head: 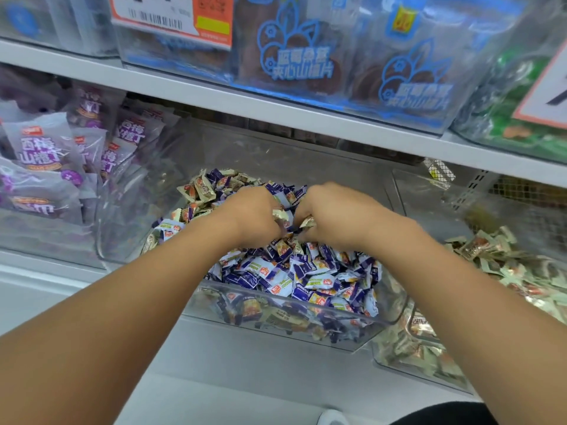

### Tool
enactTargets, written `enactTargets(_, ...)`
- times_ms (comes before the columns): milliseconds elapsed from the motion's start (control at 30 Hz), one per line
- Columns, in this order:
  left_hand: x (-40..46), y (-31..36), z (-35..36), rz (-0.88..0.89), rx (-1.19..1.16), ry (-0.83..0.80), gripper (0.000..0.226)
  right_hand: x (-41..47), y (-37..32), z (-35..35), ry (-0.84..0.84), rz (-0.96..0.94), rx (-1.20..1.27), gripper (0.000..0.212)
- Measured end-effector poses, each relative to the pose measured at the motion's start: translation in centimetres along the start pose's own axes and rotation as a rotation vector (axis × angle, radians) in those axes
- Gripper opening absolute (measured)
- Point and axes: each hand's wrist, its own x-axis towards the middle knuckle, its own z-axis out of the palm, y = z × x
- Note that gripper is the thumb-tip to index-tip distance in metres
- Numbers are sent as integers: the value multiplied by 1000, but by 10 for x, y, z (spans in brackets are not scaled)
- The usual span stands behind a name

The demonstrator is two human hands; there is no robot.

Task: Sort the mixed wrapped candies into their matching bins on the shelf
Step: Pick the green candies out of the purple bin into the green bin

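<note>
A clear plastic bin [395, 314] on the lower shelf holds a heap of purple-and-white wrapped candies [303, 277] mixed with beige-gold wrapped candies [199, 188] at its far left. Both my hands are inside this bin, over the middle of the heap. My left hand [251, 216] grips beige-gold candies in its curled fingers. My right hand [331, 213] pinches a beige-gold candy [307, 221] close beside the left. The bin to the right [395, 366] holds only beige-gold candies [503, 256].
To the left stands a clear bin of purple snack packets [46, 148]. The white shelf board [276, 115] overhead carries blue-printed packs [294, 56], a price label [171, 16] and green packs [515, 96]. A grey ledge [245, 378] runs in front of the bins.
</note>
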Motion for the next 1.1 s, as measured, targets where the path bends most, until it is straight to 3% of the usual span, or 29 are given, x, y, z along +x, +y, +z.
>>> enactTargets(133,1,-4,-8,-80,-39,65,24,20,-10,18,-30,10,-40,28)
enactTargets(333,-6,-11,-9,-39,-67,54,29,25,2,17,32,44,-33,3)
enactTargets(567,-7,-19,-12,-61,-119,-7,32,17,13,9,54,38,97,12)
enactTargets(700,-10,-12,-15,-35,-148,-58,46,16,7,6,-59,68,-19,23)
enactTargets(833,-17,-3,-8,-10,-73,-124,49,19,6,8,46,58,-143,6)
enactTargets(900,-18,-4,-7,-13,-50,-128,56,19,12,5,57,59,-28,4)
enactTargets(1000,-14,-14,-12,4,-115,-82,32,8,19,-10,108,67,228,6)
enactTargets(1100,-9,-21,-11,55,-170,-1,21,-12,20,-18,142,87,428,9)
